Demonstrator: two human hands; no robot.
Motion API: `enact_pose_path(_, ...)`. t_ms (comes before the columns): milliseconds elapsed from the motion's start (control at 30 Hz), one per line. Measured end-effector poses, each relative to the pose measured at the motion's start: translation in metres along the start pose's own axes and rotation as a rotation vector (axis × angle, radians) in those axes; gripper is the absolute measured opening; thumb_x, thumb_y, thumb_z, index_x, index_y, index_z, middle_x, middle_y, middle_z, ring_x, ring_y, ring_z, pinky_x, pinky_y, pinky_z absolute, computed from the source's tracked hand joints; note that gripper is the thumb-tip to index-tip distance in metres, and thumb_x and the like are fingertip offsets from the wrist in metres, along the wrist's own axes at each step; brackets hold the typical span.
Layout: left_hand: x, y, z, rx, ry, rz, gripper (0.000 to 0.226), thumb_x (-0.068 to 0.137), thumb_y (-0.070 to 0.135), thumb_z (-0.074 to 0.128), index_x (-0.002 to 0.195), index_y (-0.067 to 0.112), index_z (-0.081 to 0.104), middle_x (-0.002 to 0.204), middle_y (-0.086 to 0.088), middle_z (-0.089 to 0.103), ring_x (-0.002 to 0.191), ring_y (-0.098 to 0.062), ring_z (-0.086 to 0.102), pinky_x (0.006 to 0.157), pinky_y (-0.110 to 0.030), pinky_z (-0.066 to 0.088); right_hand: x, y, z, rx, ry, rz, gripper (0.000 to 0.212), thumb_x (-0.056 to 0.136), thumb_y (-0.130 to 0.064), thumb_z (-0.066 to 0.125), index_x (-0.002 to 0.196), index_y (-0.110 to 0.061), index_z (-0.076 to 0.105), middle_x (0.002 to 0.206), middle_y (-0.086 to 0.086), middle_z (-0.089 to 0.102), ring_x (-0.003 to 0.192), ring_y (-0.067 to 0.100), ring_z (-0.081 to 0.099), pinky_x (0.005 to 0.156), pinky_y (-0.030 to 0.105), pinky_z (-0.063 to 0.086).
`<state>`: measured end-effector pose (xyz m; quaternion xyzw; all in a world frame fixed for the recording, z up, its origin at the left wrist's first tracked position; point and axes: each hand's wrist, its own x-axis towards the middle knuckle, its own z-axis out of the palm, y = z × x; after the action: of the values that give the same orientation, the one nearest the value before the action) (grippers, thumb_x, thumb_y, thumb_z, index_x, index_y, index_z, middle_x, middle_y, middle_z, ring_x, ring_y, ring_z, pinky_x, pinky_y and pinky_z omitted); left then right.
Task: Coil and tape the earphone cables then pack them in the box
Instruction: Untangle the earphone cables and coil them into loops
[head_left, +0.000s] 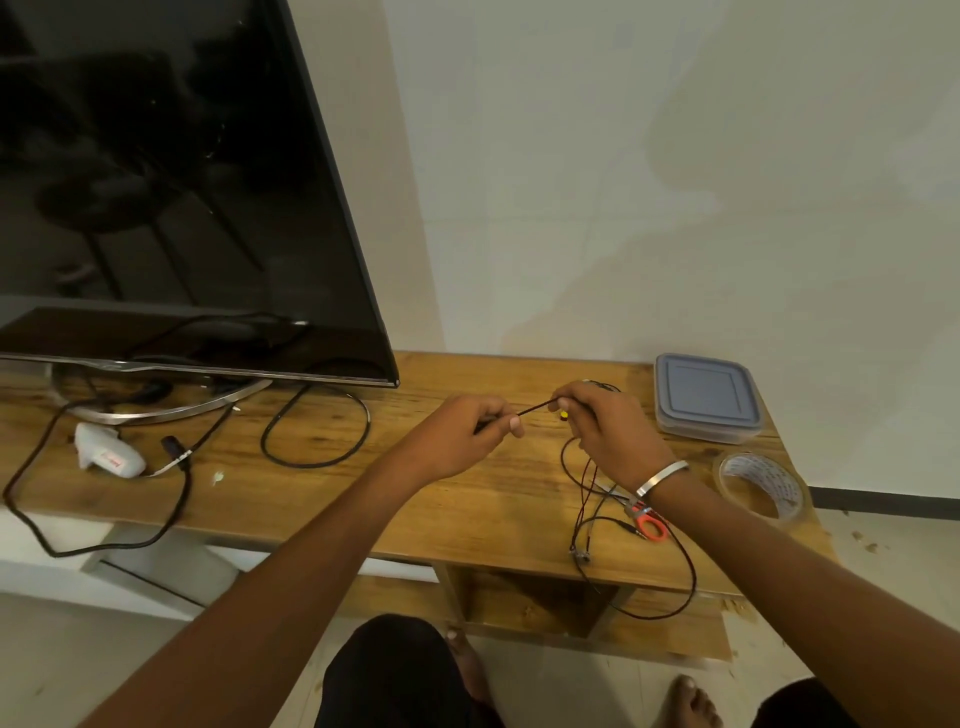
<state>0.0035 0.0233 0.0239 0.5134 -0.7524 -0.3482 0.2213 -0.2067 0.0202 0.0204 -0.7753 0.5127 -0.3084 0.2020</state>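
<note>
— Where's the earphone cable (535, 408) running?

— Taut between both grips, its long axis from eight o'clock up to two o'clock. The left hand (480, 426) pinches the low end, the right hand (602, 431) pinches the high end; the slack hangs at six o'clock over the worktop (467, 499) edge.

— And the box (706, 397)?

— At three o'clock, nearer the right hand, lid on.

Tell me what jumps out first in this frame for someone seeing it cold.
Both hands at centre: the left hand and right hand pinch a short stretch of dark earphone cable taut above the wooden table, the rest trailing off the front edge. A big dark TV fills the upper left. A lidded grey box and tape roll sit at far right.
</note>
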Motion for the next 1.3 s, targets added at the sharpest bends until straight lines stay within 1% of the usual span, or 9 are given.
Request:
enact_pose_path(67,-0.002,0.002,-0.001,0.004,0.0,-0.004,0.022,0.1,0.03,0.052,0.098,0.021,0.072,0.06,0.017,0.054,0.059,-0.006,0.051,0.062,-0.03,0.046,0.0,0.002,-0.002,-0.004,0.043,0.02,0.02,0.097,-0.016,0.045,0.103,-0.013,0.064,0.072,-0.021,0.057,0.061,0.012,0.058,0.054,0.014,0.041)
enact_pose_path(200,-0.003,0.003,0.0,-0.007,-0.05,-0.041,0.023,0.101,0.029,0.049,0.094,0.022,0.07,0.068,0.015,0.057,0.063,0.002,0.054,0.068,-0.027,0.05,-0.001,0.005,-0.004,0.006,0.101,0.045,0.02,0.097,-0.016,0.045,0.103,-0.014,0.065,0.083,-0.012,0.065,0.066,0.012,0.06,0.057,0.013,0.04)
enact_pose_path(367,-0.003,0.004,0.003,-0.053,-0.146,-0.161,0.031,0.102,0.034,0.044,0.091,0.019,0.068,0.078,0.006,0.064,0.068,-0.008,0.059,0.064,-0.027,0.051,-0.002,0.007,-0.004,0.007,0.138,0.091,0.021,0.097,-0.015,0.045,0.102,-0.014,0.065,0.066,-0.022,0.05,0.055,-0.002,0.048,0.049,0.01,0.034)
enact_pose_path(533,-0.007,0.017,0.004,-0.464,-0.264,-0.202,0.033,0.104,0.027,0.04,0.083,0.012,0.061,0.076,-0.005,0.064,0.072,-0.019,0.063,0.067,-0.031,0.054,-0.002,0.013,-0.002,0.013,0.147,0.141,0.022,0.097,-0.013,0.044,0.102,-0.011,0.065,0.069,-0.018,0.052,0.058,-0.002,0.049,0.051,0.011,0.031)
enact_pose_path(700,-0.008,0.033,0.004,-0.912,-0.156,-0.117,0.032,0.104,0.022,0.038,0.086,0.008,0.06,0.089,-0.015,0.069,0.089,-0.03,0.068,0.077,-0.034,0.058,-0.008,0.021,0.009,-0.011,-0.006,0.123,0.022,0.097,-0.015,0.043,0.096,-0.016,0.065,0.064,-0.005,0.057,0.059,0.02,0.055,0.057,0.032,0.042)
enact_pose_path(833,-0.005,0.041,0.008,-1.096,-0.088,-0.024,0.032,0.104,0.02,0.037,0.088,0.005,0.06,0.107,-0.024,0.068,0.108,-0.037,0.065,0.092,-0.039,0.056,-0.015,0.016,0.024,0.033,-0.126,0.095,0.021,0.097,-0.016,0.044,0.1,-0.012,0.064,0.065,-0.004,0.056,0.059,0.017,0.051,0.058,0.03,0.04)
enact_pose_path(967,-0.002,0.043,0.012,-1.064,-0.005,-0.009,0.03,0.105,0.02,0.036,0.089,0.006,0.057,0.124,-0.021,0.064,0.121,-0.03,0.06,0.104,-0.042,0.048,-0.022,0.005,0.035,0.132,-0.279,0.107,0.023,0.099,-0.019,0.041,0.1,-0.017,0.065,0.06,-0.007,0.054,0.054,0.014,0.053,0.056,0.029,0.044)
enact_pose_path(1133,-0.001,0.036,0.012,-0.831,0.068,-0.03,0.03,0.104,0.026,0.041,0.086,0.017,0.064,0.127,0.001,0.066,0.126,-0.011,0.055,0.107,-0.041,0.04,-0.025,-0.003,0.038,0.121,-0.462,0.132,0.027,0.099,-0.026,0.04,0.102,-0.017,0.066,0.06,-0.004,0.056,0.052,0.012,0.052,0.056,0.03,0.045)
enact_pose_path(1300,-0.003,0.034,0.011,-0.578,0.131,-0.013,0.03,0.103,0.021,0.044,0.086,0.016,0.067,0.128,0.003,0.065,0.108,0.01,0.059,0.079,-0.006,0.047,-0.026,-0.007,0.032,0.135,-0.538,0.122,0.025,0.097,-0.029,0.044,0.096,-0.021,0.068,0.064,-0.001,0.06,0.054,0.014,0.059,0.057,0.033,0.054)
